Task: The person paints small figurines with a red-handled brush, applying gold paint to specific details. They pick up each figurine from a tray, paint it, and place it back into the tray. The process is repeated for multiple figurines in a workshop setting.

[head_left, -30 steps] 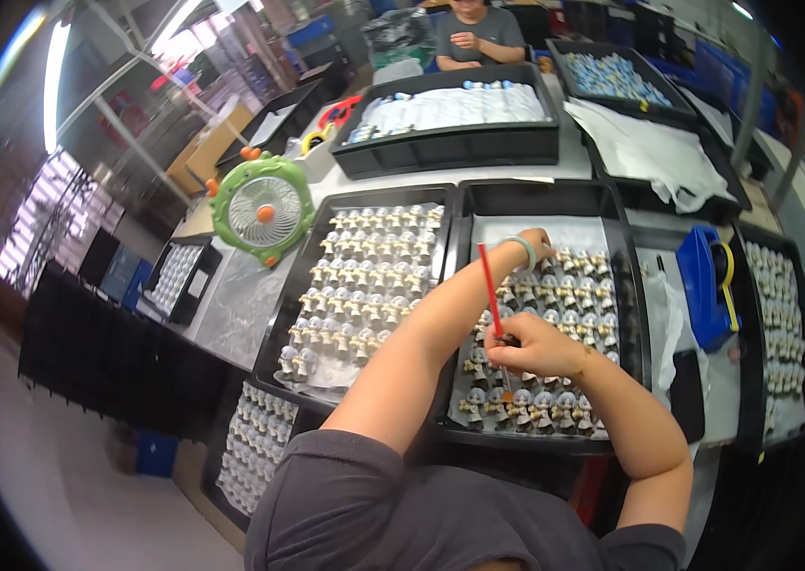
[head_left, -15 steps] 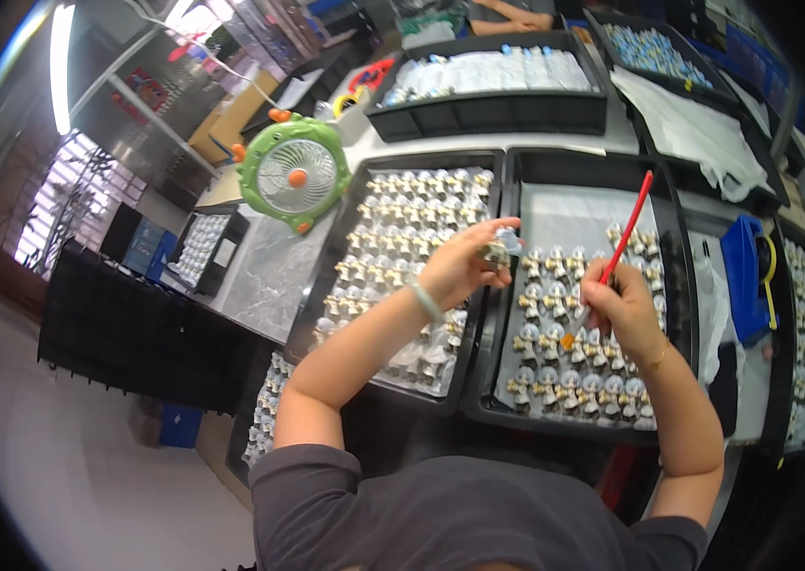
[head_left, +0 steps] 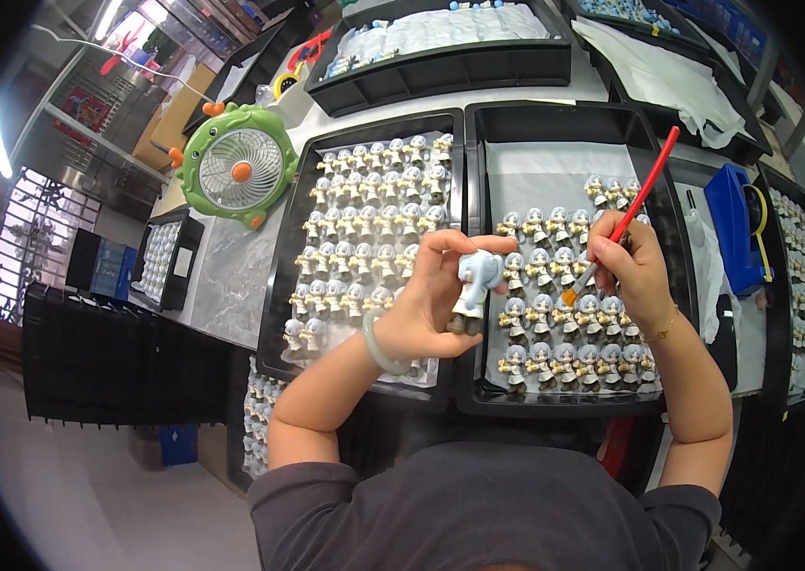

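My left hand (head_left: 422,309), with a pale bracelet at the wrist, grips a small figurine (head_left: 477,285) between thumb and fingers. The figurine stands upright, its pale blue hair facing me. In my right hand (head_left: 640,271) is a red-handled paintbrush (head_left: 652,173), its orange bristle tip pointing down and left, apart from the held figurine. Beneath both hands, the right black tray (head_left: 555,122) has rows of similar figurines on a white sheet. Beside it, the left black tray (head_left: 463,181) carries more rows, partly hidden by my left arm.
A green fan (head_left: 237,164) stands left of the trays. Behind them is a large black bin (head_left: 441,78) with white lining. To the right are a blue holder (head_left: 737,228) with a yellow strip and another figurine tray (head_left: 795,271). White plastic sheeting (head_left: 659,81) lies at the back right.
My left hand has come nearer and lower with the figurine, which now shows more fully and upright. The paintbrush stays in my right hand. The whole view has shifted.
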The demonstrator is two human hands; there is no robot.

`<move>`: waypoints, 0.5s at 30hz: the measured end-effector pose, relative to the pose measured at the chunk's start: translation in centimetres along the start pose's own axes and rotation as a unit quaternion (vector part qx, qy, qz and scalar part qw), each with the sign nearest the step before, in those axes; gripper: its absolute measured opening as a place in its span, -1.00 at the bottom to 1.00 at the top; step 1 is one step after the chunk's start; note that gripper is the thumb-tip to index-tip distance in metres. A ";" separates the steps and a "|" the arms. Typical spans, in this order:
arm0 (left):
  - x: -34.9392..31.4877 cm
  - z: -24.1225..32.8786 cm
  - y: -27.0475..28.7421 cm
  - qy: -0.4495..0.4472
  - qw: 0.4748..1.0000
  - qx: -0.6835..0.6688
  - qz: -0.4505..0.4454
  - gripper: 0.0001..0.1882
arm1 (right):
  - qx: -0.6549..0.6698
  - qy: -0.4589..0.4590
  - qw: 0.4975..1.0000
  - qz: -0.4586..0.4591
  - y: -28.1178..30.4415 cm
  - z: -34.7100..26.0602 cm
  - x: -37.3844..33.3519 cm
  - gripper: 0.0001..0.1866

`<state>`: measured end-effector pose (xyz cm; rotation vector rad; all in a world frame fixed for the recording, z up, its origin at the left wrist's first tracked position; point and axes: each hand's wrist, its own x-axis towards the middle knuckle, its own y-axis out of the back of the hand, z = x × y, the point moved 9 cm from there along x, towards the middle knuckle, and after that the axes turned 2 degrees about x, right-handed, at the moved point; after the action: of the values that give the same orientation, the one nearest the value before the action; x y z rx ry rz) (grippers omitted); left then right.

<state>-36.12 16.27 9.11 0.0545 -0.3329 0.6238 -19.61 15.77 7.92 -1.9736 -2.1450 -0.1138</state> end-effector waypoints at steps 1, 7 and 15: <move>0.0 0.0 0.1 -0.011 0.998 0.061 0.001 -0.26 | -0.003 0.006 1.000 -0.001 -0.1 -0.1 0.0 -0.81; 0.2 1.1 -0.6 -0.036 0.851 0.524 0.016 -0.37 | -0.026 0.044 0.998 0.025 -0.5 -0.9 -0.1 -0.85; 0.1 1.3 -0.4 -0.071 0.806 0.586 0.049 -0.36 | -0.028 0.041 0.998 -0.029 -1.8 -1.5 -0.8 -0.89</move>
<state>-36.24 15.80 10.41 1.2955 -0.0442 0.8547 -21.14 14.47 9.40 -1.9026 -2.1686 -0.2617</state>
